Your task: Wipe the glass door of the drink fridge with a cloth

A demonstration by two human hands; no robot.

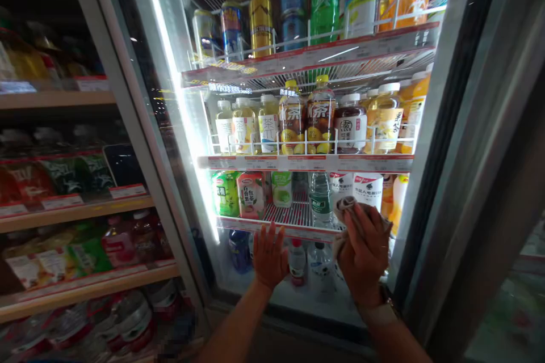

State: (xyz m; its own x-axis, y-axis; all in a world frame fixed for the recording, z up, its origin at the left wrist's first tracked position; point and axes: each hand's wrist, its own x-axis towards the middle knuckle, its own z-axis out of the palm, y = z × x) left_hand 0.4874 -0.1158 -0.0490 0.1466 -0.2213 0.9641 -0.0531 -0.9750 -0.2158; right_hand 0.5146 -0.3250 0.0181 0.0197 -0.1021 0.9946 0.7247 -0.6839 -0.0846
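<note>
Lit from the left side, a drinks cooler with a glass door fills the middle of the view. My left hand is flat with its fingers spread, up against the glass below the third shelf's edge. On the right, my right hand is closed round a crumpled greyish cloth, in front of the white-labelled containers on the lower right. A clear bottle with a green label stands behind the glass just left of the cloth. A band is on my right wrist.
Bottles of tea line the middle shelf; cans and large bottles stand above. Wooden shelves with packed drinks are at the left. The cooler's metal frame runs down the right side.
</note>
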